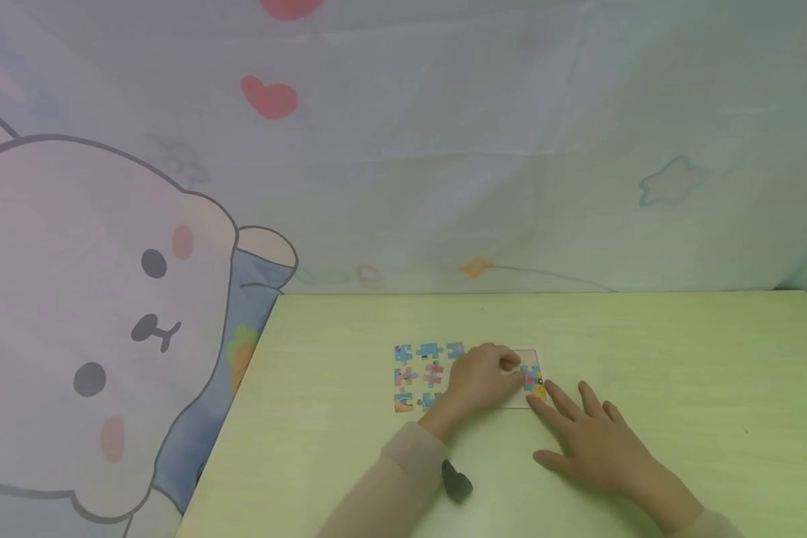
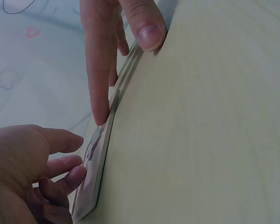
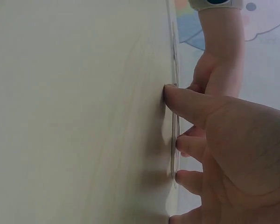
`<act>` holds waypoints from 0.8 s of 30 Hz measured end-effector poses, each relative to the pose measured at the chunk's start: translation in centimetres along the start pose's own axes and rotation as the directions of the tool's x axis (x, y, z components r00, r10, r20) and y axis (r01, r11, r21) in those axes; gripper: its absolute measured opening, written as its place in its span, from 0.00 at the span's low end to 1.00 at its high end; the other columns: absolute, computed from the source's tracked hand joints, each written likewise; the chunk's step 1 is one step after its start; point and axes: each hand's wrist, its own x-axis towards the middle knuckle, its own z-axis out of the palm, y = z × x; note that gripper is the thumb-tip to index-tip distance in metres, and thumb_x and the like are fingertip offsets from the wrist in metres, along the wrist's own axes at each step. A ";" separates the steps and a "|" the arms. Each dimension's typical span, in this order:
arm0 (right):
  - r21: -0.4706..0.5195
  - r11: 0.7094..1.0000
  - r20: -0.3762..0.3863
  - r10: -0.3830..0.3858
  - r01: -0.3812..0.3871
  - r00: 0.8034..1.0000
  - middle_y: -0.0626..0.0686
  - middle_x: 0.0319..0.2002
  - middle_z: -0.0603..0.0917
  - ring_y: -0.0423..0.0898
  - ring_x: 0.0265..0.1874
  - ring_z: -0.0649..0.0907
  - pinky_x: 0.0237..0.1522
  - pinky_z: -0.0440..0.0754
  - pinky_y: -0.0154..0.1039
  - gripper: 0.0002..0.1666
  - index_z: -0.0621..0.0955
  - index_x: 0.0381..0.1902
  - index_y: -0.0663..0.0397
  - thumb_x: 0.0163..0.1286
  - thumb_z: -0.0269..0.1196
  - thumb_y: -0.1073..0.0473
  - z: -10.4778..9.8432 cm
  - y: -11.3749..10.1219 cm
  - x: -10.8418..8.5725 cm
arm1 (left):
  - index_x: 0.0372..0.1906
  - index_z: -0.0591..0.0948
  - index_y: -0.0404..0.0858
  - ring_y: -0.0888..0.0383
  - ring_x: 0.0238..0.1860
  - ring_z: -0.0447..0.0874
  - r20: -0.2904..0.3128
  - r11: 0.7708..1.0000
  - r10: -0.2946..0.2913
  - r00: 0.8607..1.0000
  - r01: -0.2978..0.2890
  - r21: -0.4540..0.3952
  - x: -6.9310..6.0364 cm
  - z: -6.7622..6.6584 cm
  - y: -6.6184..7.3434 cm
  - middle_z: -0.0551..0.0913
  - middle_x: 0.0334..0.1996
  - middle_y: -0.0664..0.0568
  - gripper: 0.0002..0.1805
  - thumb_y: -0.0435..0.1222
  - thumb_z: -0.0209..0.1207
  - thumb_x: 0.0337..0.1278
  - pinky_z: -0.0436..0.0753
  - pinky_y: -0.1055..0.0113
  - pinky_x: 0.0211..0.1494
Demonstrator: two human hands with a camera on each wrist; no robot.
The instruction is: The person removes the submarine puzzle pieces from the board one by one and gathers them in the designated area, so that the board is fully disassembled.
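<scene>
A thin jigsaw puzzle tray lies on the table, with colourful joined pieces along its right side. Over the middle of that tray is my left hand, its fingers loosely bent and their tips at the pieces. In the left wrist view, no piece shows between the left fingers. My right hand lies spread at the tray's lower right corner, the index fingertip touching its edge. From the right wrist view, the right thumb rests by the near edge. The left hand hides much of the tray.
Several loose jigsaw pieces lie in rows left of the tray, some partly behind the left wrist. A dark strap end hangs beside the left sleeve. The pale table meets a printed curtain at its back edge.
</scene>
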 end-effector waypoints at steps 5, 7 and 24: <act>0.008 1.000 0.003 0.005 -0.005 1.000 0.56 0.78 0.66 0.79 0.70 0.64 0.56 0.68 0.79 0.45 0.68 0.79 0.40 0.71 0.62 0.30 -0.1 -0.1 -0.1 | 0.49 0.89 0.53 0.65 0.38 0.80 0.003 0.999 -0.052 0.999 0.052 0.001 0.2 0.7 0.4 0.82 0.38 0.66 0.15 0.52 0.68 0.62 0.77 0.64 0.41; 0.008 1.000 0.004 0.008 -0.008 1.000 0.56 0.78 0.66 0.79 0.70 0.64 0.57 0.68 0.79 0.45 0.68 0.79 0.39 0.71 0.63 0.30 0.0 -0.1 -0.1 | 0.49 0.89 0.53 0.65 0.37 0.79 0.001 0.998 -0.063 0.998 0.063 0.006 0.2 0.9 0.7 0.81 0.38 0.65 0.14 0.51 0.69 0.61 0.77 0.64 0.40; 0.008 1.000 -0.006 0.007 -0.007 1.000 0.56 0.77 0.67 0.79 0.70 0.64 0.56 0.69 0.78 0.44 0.71 0.78 0.40 0.70 0.63 0.30 0.0 -0.1 -0.1 | 0.47 0.86 0.53 0.68 0.35 0.78 0.000 0.999 -0.048 0.999 0.048 0.005 0.0 0.9 1.4 0.81 0.36 0.69 0.12 0.47 0.71 0.60 0.76 0.66 0.39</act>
